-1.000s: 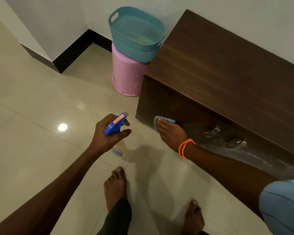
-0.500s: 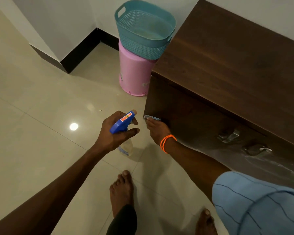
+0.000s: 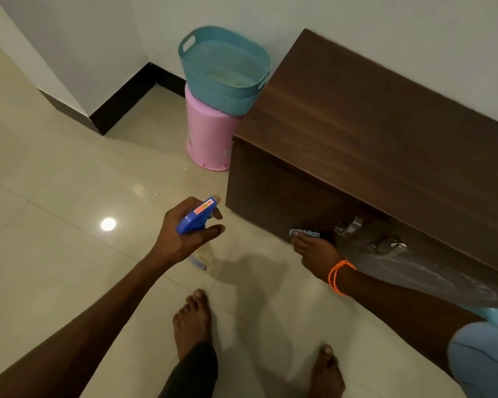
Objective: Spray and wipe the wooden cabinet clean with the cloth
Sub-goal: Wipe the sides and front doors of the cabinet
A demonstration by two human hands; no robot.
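A dark wooden cabinet (image 3: 385, 133) stands against the wall on the right, with metal handles on its front. My right hand (image 3: 316, 254), with an orange band at the wrist, presses a light blue cloth (image 3: 305, 233) against the lower front of the cabinet, left of the handles. The cloth is mostly hidden under my fingers. My left hand (image 3: 184, 231) holds a spray bottle (image 3: 197, 218) with a blue trigger head above the floor, left of the cabinet, its nozzle pointing toward the cabinet.
A teal basket (image 3: 224, 67) sits on a pink bucket (image 3: 207, 139) beside the cabinet's left end, near the wall corner. My bare feet (image 3: 191, 320) stand on the glossy tiled floor (image 3: 69, 211). A metal handle (image 3: 351, 226) sticks out just right of the cloth.
My right hand has slid the cloth rightward along the cabinet's lower front, from the left corner toward the handles. The left hand keeps the spray bottle in about the same place.
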